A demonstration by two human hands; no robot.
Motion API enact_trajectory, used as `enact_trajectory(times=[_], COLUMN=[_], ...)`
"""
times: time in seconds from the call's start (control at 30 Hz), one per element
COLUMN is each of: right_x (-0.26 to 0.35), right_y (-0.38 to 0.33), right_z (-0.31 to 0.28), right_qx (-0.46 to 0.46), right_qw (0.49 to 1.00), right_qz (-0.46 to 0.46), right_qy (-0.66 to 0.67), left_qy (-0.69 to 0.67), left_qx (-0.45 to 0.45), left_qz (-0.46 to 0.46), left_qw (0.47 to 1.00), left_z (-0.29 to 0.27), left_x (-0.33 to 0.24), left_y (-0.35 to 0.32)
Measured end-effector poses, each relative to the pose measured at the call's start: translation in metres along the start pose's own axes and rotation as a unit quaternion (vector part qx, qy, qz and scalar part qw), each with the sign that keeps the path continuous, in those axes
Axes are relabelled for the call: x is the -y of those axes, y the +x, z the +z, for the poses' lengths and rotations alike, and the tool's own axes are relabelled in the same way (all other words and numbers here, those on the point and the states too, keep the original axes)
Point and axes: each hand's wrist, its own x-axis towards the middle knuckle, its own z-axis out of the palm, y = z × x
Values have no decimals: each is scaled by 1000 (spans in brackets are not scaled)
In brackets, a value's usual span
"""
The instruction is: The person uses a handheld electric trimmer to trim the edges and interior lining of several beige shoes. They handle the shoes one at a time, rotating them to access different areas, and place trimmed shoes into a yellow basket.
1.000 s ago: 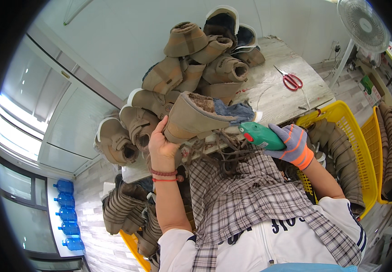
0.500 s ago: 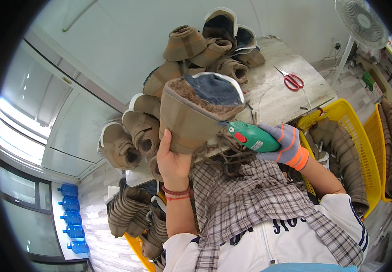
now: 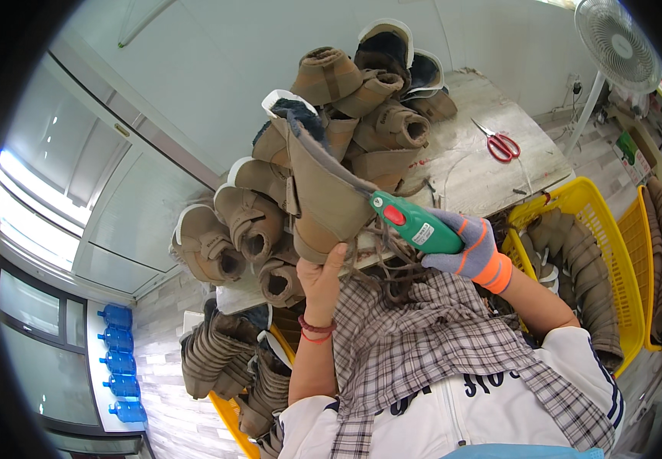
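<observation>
A person looks down at their own two hands working over a cluttered table. The bare left hand (image 3: 322, 277) is closed around the lower end of a tan fleece-lined boot (image 3: 323, 191), thumb up its side, holding it raised and tilted so one side faces the tool. The right hand (image 3: 465, 249), in a grey glove with orange trim, is wrapped firmly around a green handheld power tool (image 3: 415, 223) with a red switch; the tool's tip meets the boot just above the left thumb, apparently so the free hand can steady the spot being worked.

Beyond the held boot, a heap of similar tan boots (image 3: 361, 107) is piled on the pale table (image 3: 461, 172) (some show white soles). Further past the tool hand, red-handled scissors (image 3: 501, 144) lie flat on the tabletop. To the outside of the gloved wrist, a yellow plastic basket (image 3: 614, 252) holds more stacked boots within easy reach. A white standing fan (image 3: 618, 42) stands beyond the table's far corner. A checked cloth covers the person's lap.
</observation>
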Motion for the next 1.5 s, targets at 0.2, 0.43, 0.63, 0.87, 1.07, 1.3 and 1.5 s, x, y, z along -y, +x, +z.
enact_trajectory(times=[0.2,0.43,0.63,0.87,1.07,1.3,1.5], right_x=[2,4,8,8,-32,-151,-196], right_y=[2,0,1,5,-5,-14,8], right_z=[4,6,3,-10,-16,-49,-47], right_qx=[-12,-52,-45,-30,-115,-108,-67], right_qw=[995,975,964,932,941,890,869], right_qz=[74,155,196,289,264,414,406], right_qy=[65,150,172,215,179,-156,-276], left_qy=[305,482,495,522,381,393,580], left_qx=[52,114,152,207,119,-143,-23], left_qz=[154,261,252,217,162,236,262], left_qw=[938,829,817,798,903,877,771], left_z=[8,14,17,13,-6,-63,-79], left_x=[5,25,31,36,23,-25,-7], left_y=[7,6,0,-13,-21,127,306])
